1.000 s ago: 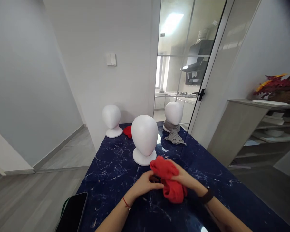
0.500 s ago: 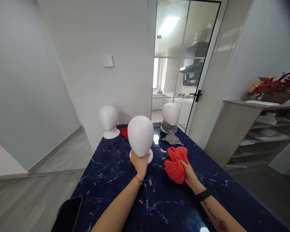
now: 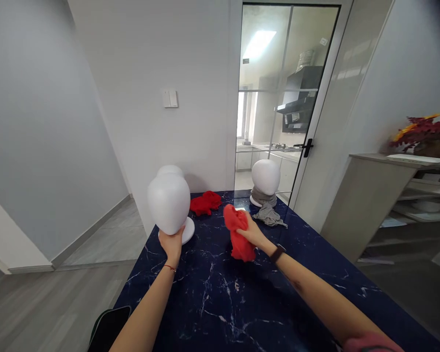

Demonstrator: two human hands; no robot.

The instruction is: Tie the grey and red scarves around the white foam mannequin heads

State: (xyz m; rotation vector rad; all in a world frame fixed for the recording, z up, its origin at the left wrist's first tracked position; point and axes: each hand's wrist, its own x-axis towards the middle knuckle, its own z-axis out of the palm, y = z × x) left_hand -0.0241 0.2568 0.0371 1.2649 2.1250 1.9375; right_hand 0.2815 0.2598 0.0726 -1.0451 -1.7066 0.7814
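My left hand is closed round the neck of a white foam mannequin head, which stands near the table's left edge. A bunched red scarf hangs from my right hand, whose fingers are wrapped into the fabric above the middle of the table. Behind the front head, a second white mannequin head is mostly hidden. Another red cloth lies crumpled to the right of these heads. At the far right corner stands a third mannequin head with a grey scarf around its neck, one end spread on the table.
The dark blue marbled table ends at a wall and a glass door. A phone lies at the near left edge. To the right is a shelf unit with a flower arrangement on top.
My left hand has moved the front mannequin head leftward, so it now covers the left one behind. My right hand has lifted the red scarf and carried it left. The view has shifted slightly.
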